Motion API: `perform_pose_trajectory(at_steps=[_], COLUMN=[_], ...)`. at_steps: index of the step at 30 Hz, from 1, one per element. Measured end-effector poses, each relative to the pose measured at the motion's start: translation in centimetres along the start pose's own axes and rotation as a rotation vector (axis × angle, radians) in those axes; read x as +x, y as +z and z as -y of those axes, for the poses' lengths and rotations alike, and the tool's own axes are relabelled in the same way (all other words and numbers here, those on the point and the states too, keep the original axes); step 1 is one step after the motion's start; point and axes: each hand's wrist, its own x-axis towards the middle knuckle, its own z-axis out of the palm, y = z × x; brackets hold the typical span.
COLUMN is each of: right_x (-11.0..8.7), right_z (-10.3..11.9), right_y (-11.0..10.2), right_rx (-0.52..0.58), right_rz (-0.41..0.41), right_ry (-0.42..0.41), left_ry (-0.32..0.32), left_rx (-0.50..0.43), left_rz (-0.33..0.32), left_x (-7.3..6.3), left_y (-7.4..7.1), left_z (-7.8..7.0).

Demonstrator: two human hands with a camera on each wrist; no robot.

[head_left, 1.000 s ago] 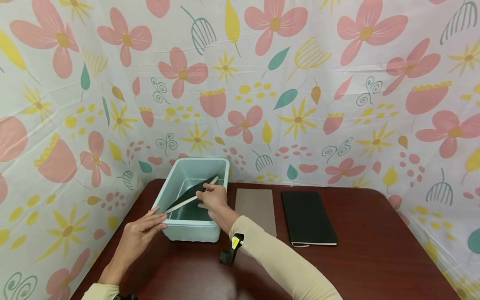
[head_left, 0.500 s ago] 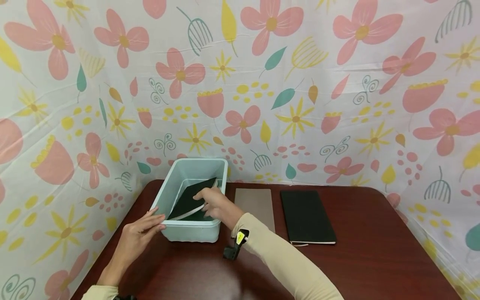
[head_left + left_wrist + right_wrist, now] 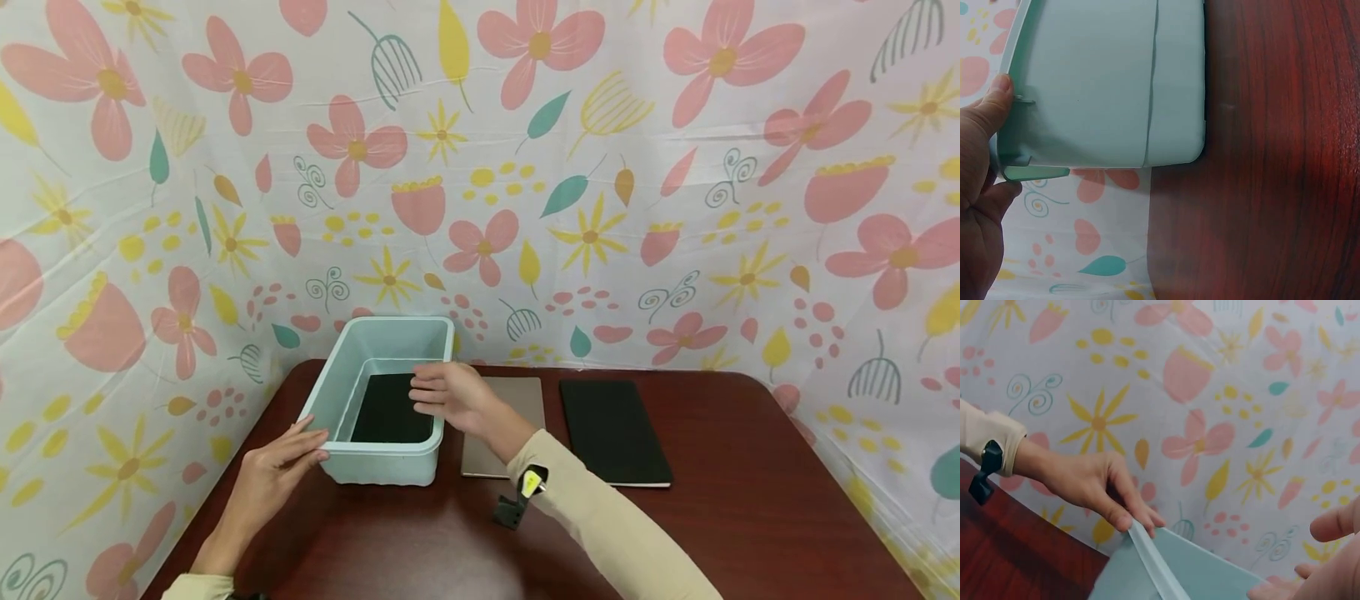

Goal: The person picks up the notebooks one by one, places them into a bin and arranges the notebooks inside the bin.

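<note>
A pale blue-green plastic bin (image 3: 375, 448) stands on the table's left part. My left hand (image 3: 273, 467) grips the rim at its near left corner; in the left wrist view the thumb (image 3: 999, 94) lies on the near wall's rim. Flat on the bin's floor lies a black notebook (image 3: 386, 410), partly covered from sight by my right hand (image 3: 453, 398). That right hand hovers over the bin's right rim with fingers extended, holding nothing. In the right wrist view, part of it (image 3: 1335, 562) shows at the lower right edge.
Right of the bin lies a taupe notebook (image 3: 517, 390), partly hidden by my right forearm. Beyond it is another black notebook (image 3: 615, 433). The dark red wooden table (image 3: 750, 483) meets a flower-patterned cloth (image 3: 600, 167) behind and at the left.
My right hand has let go of the black notebook, which dropped from a tilted position to flat in the bin. That hand has moved up and right. The left hand stays on the rim.
</note>
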Motion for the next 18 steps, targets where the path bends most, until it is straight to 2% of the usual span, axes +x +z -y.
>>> perform_pose_trajectory(at_steps=[9, 13, 18], right_x=[-3.0, -4.2, -6.3], right_z=[2.4, 3.0, 3.1], right_y=[-4.0, -6.4, -10.3], right_rx=[-0.048, -0.096, -0.178], right_rz=[0.093, 0.098, 0.083], right_ry=[-0.083, -0.125, -0.165], left_ry=[0.008, 0.008, 0.002], left_rx=[0.001, 0.006, 0.023], left_rz=[0.009, -0.004, -0.007], left_x=[0.4, 0.3, -0.2], left_y=[-0.3, -0.2, 0.0], left_z=[0.4, 0.4, 0.1])
